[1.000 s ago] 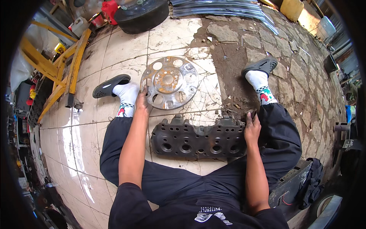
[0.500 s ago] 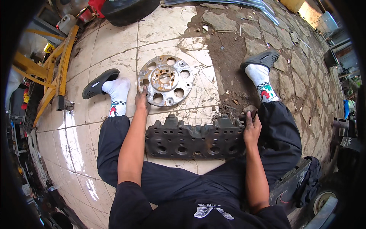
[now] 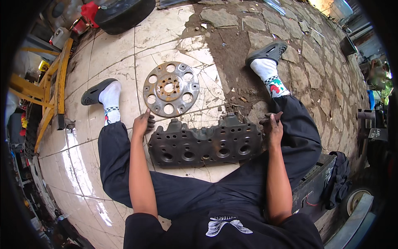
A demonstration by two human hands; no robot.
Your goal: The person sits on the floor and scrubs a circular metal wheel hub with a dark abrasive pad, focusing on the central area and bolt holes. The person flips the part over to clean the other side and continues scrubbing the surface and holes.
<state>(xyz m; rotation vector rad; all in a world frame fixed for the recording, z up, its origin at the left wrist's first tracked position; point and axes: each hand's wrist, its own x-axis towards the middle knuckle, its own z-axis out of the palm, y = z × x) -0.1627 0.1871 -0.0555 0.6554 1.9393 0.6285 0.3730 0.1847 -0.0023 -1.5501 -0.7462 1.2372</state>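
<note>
Head: rust-stained, holed metal disc [image 3: 183,87]

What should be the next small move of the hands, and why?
Perhaps bring the small brownish piece in the right hand over the dark metal block: it is held just beside the block's right end, while the left hand is by the round plate's rim.

2 bare forearms [image 3: 143,176] stretch forward: left hand [image 3: 142,124] loose (fingers parted), right hand [image 3: 273,128] pinching, fingers bent.

Browns against cream tiles [image 3: 114,54]
From here I see a rust-patched grey disc [image 3: 181,88], a blackish cylinder head [image 3: 206,142], and white socks [image 3: 264,69] with checkered bands [image 3: 272,79].
</note>
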